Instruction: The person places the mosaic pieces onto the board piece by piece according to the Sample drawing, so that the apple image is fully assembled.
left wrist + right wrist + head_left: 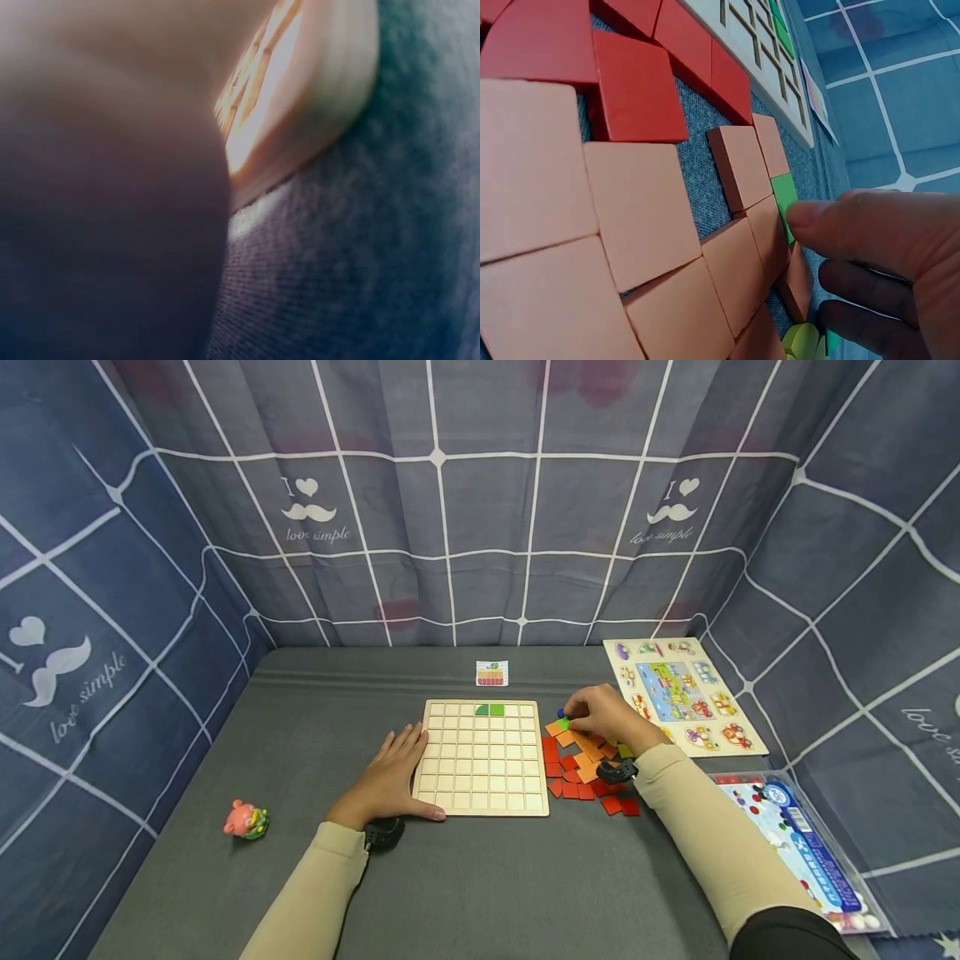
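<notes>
In the head view a wooden grid board [481, 760] lies mid-table, with two green tiles [491, 710] in its top row. My left hand [386, 777] rests against the board's left side, fingers spread and straight, thumb along the lower left corner. The left wrist view is blurred and shows only a board corner [300, 127]. At the far end of the loose pile, my right hand [603, 718] pinches a green tile [782, 199]. Its thumb touches the tile's edge; the index finger is mostly hidden. Orange tiles [641, 210] and red tiles [637, 86] lie around it.
A small pattern card [492, 673] lies behind the board. To the right are a picture puzzle board [712, 693] and a clear-lidded box [802, 852]. A pink pig figurine [244, 819] stands at left. Grid-patterned curtains [487, 502] enclose the table [480, 893].
</notes>
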Demonstrator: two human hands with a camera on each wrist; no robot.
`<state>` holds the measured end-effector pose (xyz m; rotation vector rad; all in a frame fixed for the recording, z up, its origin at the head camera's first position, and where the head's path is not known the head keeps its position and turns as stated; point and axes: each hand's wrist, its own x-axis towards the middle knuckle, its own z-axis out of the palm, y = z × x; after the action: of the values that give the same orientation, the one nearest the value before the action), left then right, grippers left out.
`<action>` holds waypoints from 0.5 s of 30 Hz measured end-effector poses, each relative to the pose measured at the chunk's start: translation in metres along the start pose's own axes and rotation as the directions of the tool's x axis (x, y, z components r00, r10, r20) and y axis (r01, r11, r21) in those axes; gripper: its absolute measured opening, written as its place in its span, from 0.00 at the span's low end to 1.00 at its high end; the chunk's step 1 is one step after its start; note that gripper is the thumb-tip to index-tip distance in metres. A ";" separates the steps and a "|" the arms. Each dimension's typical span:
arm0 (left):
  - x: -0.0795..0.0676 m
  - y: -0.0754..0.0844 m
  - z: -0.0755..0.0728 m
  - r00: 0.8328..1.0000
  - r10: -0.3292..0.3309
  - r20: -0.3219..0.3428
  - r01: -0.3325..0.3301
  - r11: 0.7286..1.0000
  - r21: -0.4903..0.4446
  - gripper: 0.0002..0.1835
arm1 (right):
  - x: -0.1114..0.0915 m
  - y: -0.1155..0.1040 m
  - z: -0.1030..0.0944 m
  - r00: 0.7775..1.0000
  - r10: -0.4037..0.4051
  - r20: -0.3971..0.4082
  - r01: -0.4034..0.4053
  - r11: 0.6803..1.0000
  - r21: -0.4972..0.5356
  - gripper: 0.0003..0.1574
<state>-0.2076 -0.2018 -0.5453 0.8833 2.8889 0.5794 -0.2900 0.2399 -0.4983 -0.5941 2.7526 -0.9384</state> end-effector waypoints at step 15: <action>0.000 -0.002 0.001 1.000 -0.006 0.003 0.006 1.000 0.011 0.83 | 0.003 0.000 0.007 0.996 -0.089 -0.028 0.085 0.990 -0.108 0.10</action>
<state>-0.2084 -0.2026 -0.5465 0.8754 2.8935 0.5618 -0.2909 0.2347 -0.5033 -0.7282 2.8407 -0.8295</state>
